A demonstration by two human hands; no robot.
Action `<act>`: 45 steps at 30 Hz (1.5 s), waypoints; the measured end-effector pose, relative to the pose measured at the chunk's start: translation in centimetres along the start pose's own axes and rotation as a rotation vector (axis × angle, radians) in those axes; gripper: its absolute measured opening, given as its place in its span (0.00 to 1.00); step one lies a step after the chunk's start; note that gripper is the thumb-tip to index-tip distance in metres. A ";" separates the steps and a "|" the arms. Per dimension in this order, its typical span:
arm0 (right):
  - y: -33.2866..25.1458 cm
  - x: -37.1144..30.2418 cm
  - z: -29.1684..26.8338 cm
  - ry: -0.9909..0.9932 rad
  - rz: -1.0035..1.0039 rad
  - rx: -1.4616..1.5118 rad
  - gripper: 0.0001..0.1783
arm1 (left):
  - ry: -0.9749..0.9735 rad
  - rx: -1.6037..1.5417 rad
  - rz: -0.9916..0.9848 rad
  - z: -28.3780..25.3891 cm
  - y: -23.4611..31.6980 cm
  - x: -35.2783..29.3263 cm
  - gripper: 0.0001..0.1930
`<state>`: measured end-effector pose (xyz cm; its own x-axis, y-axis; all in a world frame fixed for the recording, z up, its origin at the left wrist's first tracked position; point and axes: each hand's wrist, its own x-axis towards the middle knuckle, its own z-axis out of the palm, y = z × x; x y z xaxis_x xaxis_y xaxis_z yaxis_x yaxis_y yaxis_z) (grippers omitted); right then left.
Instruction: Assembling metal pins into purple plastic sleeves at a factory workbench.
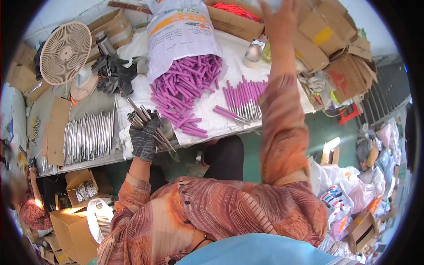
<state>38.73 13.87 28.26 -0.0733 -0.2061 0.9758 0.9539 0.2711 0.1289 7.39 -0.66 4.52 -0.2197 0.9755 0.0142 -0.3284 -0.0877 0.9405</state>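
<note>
My left hand [144, 140], in a dark grey glove, is closed around a bundle of thin metal rods [138, 114] at the table's front edge. My bare right hand [282, 20] is stretched far forward at the top of the view, blurred and partly cut off; its thumb stands apart and nothing shows in it. Between the arms, purple tubes [185, 84] spill from a white woven sack [181, 39]. Beside my right forearm lies a row of metal rods with purple sleeves [243, 99]. Bare metal rods [89, 137] lie side by side at the left.
A beige fan [65, 53], dark gloves [115, 73] and a steel flask [104, 44] stand back left. Far off, a box holds red pieces [236, 12]; a white cup-like container [253, 54] stands nearer. Cartons [324, 35] crowd the right, plastic bags [349, 190] the floor. Another person [33, 212] sits left.
</note>
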 end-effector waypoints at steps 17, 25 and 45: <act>-19.1 -33.3 -11.4 -1.259 0.140 0.520 0.22 | 0.052 0.109 -0.021 -2.0 -0.1 -0.2 0.13; -14.8 -32.3 -9.5 -1.108 0.328 0.635 0.13 | 0.063 0.066 -0.034 -1.7 0.5 -0.4 0.11; -19.0 -13.8 -9.5 -1.369 0.408 0.986 0.16 | -0.006 0.042 -0.092 -1.7 1.1 -0.4 0.12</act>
<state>24.41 2.59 10.69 -0.5635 0.7555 0.3342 0.4889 0.6311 -0.6022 5.55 -1.49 4.97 -0.1847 0.9802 -0.0711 -0.3078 0.0110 0.9514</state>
